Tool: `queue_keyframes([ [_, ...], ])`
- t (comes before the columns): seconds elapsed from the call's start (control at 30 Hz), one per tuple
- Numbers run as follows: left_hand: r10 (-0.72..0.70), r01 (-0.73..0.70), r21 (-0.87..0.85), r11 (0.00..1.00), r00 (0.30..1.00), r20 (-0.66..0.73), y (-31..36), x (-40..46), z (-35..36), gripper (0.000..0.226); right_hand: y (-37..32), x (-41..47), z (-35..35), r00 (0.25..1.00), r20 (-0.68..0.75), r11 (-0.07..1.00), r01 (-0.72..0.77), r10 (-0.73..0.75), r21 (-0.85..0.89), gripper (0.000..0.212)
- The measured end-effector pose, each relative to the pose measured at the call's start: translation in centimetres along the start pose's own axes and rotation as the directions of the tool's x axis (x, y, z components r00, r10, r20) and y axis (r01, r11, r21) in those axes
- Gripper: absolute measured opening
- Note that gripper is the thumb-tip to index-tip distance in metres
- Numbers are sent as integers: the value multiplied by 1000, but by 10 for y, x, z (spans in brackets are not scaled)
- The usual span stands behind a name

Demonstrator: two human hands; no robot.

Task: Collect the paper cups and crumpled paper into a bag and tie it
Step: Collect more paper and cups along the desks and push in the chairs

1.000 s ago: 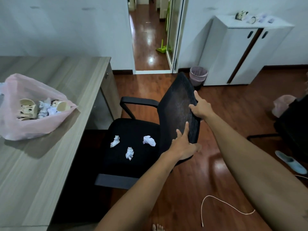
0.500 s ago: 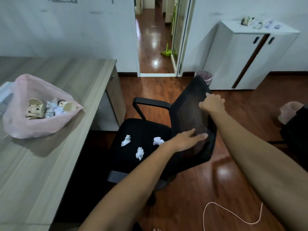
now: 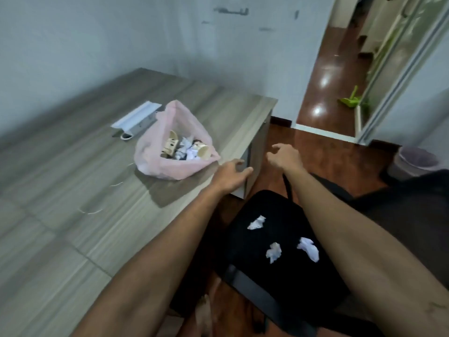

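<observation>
both hands have let go of the chair back they were on half a second ago and now reach out towards the desk: the left hand (image 3: pixel 232 175) hovers with loosely spread fingers over the near edge of the tabletop (image 3: pixel 80 166), holding nothing, and the right hand (image 3: pixel 284 158) hangs in the air off the desk's corner, fingers loosely curled and likewise empty. the view has swung round to the left as well, so the chair no longer fills the middle. judging by that, the chair has been pulled clear and the hands are going for the pink bag (image 3: pixel 170 152), which sits on the tabletop at about ten o'clock from the left hand, near but not touched. the bag lies slumped on its side, its long axis running roughly from eleven o'clock to five o'clock, with the open mouth gaping towards five o'clock, that is, towards the hands. paper cups (image 3: pixel 202 152) and white crumpled paper show inside it. three more wads of crumpled paper (image 3: pixel 273 251) lie on the black chair seat (image 3: pixel 267 210) at about five o'clock from the left hand, between the forearms, well apart from the bag. so the collecting is not done, and the tying must wait.
</observation>
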State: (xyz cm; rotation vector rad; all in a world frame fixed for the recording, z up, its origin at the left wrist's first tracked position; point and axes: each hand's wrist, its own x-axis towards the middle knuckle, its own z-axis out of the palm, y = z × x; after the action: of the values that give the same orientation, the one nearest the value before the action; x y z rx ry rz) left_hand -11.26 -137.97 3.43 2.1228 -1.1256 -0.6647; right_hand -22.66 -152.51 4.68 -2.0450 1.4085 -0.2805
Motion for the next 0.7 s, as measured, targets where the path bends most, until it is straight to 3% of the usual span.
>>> queue_keyframes([
  [0.13, -27, 36, 30, 999, 965, -262, -53, 30, -76, 46, -64, 23, 66, 993, 113, 988, -60, 44, 145, 41],
  [0.27, 2, 115, 173, 978, 828, -561, -92, 62, -134, 46, -110, 48, 132, 926, 288, 871, -341, 245, 355, 51],
  [0.33, -1, 182, 216, 959, 766, -643, -111, 81, -153, 56, -120, 58, 160, 877, 379, 820, -437, 296, 370, 56],
  [0.47, -111, 278, 184, 943, 784, -611, -141, 116, -172, 82, -132, 73, 199, 777, 536, 717, -575, 328, 394, 49],
  [0.53, -170, 301, 145, 942, 805, -568, -153, 131, -174, 84, -135, 81, 211, 755, 572, 677, -605, 320, 419, 43],
  [0.63, -227, 334, 85, 939, 785, -576, -166, 147, -178, 50, -138, 94, 220, 786, 509, 652, -594, 350, 470, 17],
  [0.7, -319, 354, -71, 933, 714, -623, -166, 153, -191, 22, -144, 106, 218, 837, 442, 673, -531, 322, 515, 14],
])
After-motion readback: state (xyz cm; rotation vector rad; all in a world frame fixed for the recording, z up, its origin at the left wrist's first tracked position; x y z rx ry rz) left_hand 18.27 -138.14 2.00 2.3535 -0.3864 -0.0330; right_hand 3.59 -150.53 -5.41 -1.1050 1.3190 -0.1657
